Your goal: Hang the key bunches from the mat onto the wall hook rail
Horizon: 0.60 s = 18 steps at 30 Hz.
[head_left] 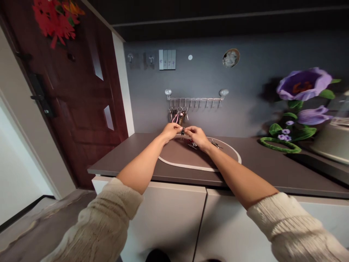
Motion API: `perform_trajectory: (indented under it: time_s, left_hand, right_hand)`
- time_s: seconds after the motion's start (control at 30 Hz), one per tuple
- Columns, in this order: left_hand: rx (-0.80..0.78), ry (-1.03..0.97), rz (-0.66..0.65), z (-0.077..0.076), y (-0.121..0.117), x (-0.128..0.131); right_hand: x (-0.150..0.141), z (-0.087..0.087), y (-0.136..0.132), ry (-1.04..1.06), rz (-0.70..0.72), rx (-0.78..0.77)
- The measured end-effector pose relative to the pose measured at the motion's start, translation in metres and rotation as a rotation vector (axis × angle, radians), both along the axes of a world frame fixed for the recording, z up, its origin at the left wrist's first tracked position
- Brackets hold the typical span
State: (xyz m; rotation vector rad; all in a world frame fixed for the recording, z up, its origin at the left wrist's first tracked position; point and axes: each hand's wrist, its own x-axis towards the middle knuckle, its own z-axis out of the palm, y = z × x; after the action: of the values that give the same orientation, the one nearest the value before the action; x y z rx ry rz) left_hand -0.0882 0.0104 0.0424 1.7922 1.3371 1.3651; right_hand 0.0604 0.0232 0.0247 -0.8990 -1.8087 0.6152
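My left hand (171,131) and my right hand (198,137) meet above the counter, fingertips pinched on a small bunch of keys (182,133). A dark piece and a ring show between them; finer detail is too small to make out. Beneath my hands lies a brown mat with a pale rim (188,167). Partly behind my right hand, a set of keys (192,145) rests on the mat. Another key bunch (215,144) lies farther right, beyond my right wrist. Several key rings with keys (180,113) hang from the left hooks of a metal hook rail (201,99).
The dark counter (253,167) tops pale cabinets (169,214). At its right stand purple fabric flowers (304,87) and a beige lamp-like object (334,140). On the wall are a switch panel (167,59) and a round hole (231,58). A dark red door (79,91) is left.
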Motion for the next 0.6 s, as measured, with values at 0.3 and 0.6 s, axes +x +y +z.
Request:
perform_trajectory:
  time_s: [0.3,0.6]
  left_hand:
    - [0.011,-0.061,-0.065,0.0,-0.001,0.003]
    - [0.053,-0.053,-0.116,0.0,-0.005,0.01]
  right_hand:
    - [0.002,-0.002,0.004,0.109,-0.016,-0.043]
    - [0.006,-0.002,0.008,0.181,0.011,-0.03]
